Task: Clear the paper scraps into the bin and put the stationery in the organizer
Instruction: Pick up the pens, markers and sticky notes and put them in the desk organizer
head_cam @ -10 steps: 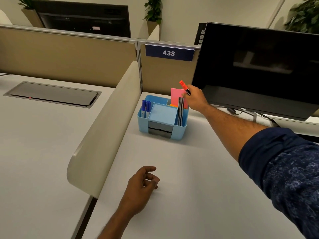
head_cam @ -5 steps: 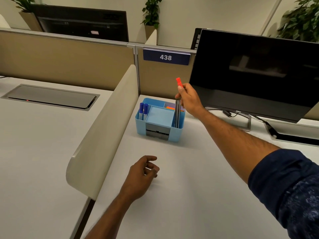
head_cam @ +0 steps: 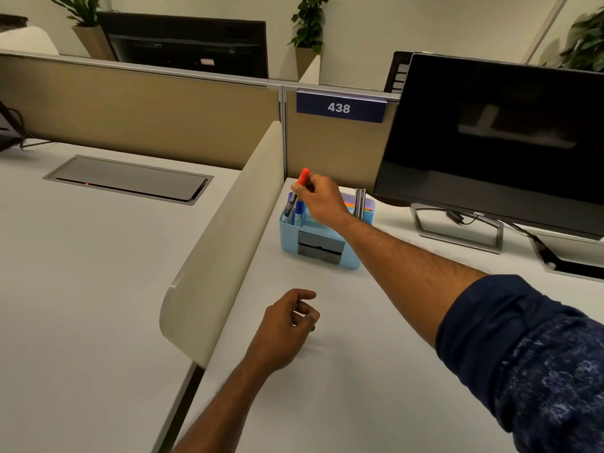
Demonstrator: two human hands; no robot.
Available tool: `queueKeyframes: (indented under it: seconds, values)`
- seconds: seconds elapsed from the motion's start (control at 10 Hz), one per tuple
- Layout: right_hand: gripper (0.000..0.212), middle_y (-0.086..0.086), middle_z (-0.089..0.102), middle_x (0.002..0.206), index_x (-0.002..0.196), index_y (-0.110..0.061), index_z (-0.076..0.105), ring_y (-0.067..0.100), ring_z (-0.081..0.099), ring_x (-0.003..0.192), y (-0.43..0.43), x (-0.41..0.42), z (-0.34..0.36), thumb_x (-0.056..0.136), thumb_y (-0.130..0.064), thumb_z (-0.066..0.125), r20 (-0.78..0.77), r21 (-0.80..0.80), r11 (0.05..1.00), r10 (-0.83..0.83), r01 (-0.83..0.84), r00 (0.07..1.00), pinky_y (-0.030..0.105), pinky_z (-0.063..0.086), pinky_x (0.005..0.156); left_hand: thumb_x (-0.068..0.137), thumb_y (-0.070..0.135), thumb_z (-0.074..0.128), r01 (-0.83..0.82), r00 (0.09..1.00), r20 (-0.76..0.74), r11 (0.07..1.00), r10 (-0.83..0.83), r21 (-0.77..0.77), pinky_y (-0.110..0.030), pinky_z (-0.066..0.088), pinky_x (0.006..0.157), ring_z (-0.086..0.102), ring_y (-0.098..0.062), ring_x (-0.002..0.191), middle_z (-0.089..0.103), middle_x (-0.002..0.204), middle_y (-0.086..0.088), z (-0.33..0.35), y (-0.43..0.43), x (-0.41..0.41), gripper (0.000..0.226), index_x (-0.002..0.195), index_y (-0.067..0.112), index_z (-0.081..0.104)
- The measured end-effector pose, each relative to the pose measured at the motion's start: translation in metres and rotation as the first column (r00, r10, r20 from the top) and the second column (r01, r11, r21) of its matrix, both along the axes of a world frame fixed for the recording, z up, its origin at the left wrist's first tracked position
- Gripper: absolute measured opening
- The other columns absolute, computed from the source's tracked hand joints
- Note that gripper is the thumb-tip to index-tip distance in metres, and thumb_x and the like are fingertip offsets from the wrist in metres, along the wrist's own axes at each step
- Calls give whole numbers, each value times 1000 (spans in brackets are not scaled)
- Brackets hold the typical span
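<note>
A light blue desk organizer stands on the white desk near the partition corner. My right hand hovers over its left side and pinches a marker with a red cap, held nearly upright above the left compartment. Two blue markers stand in that compartment. Dark rulers and coloured sticky notes show at the organizer's right end. My left hand rests on the desk in front, fingers loosely curled, holding nothing. No paper scraps or bin are in view.
A cream divider panel runs along the desk's left edge. A black monitor on a metal stand fills the back right, with a cable and a dark tablet-like device beside it. Tan partition with a "438" sign stands behind.
My right hand carried the red-capped marker from the organizer's right end over to its left compartment, beside the blue markers. My left hand stayed put on the desk.
</note>
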State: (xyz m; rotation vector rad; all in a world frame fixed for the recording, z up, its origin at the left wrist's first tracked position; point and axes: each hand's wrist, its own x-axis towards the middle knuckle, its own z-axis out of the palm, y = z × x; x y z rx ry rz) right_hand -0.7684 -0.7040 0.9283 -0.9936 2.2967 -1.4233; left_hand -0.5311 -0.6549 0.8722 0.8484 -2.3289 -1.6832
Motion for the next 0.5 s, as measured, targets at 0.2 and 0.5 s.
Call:
queueKeyframes:
  seconds: [0.2,0.5]
  values:
    - [33,1,63,87,103,-10,66,17,63,87,-3,5,-23,89,-39,64,-89,198,980,-2,19,996,34,55,77,93,22,61,-10,1000,11,1000,11,-19,-8,48,64,69,-10,82,69,98,7,-1,-6,3,29,121,27,55]
    - [25,2,65,93,102,-11,69,13,57,84,18,5,-10,87,-31,67,-156,243,966,-47,84,987,29,46,72,93,23,60,21,999,36,998,-19,-64,-9,48,65,69,-11,82,68,97,7,5,-8,4,27,120,25,57]
